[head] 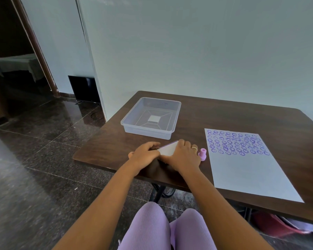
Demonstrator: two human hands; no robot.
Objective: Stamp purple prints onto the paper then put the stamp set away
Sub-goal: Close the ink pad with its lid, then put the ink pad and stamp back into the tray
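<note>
Dark wood tabletop [224,112] against a pale wall [188,42], which ends at a corner just left of the tabletop's far-left corner. Glossy dark stone floor [34,141] to the left, open doorway [13,51] at far left, black panel [83,89] leaning at the wall base.

Clear plastic tray [150,131] near the far-left corner of the tabletop, with only a small pale square at the centre of its floor. Paper [248,170] lies along the near edge on the right; its far half carries rows of purple smiley prints [237,143], near half blank. Purple stamp [202,153] lies on its side just off the paper's left edge, touching or almost touching the right hand.

Both arms reach forward to the near-left part of the tabletop. Left hand [145,153] and right hand [182,156] are both closed around a white ink pad case [167,148] with a purple edge, one on each side, fingers curled over it. Case is tilted, far end raised. Ring on a right finger. Cannot tell whether the case is open or shut.

Person seated, lilac trousers [152,228] at the bottom of view.
</note>
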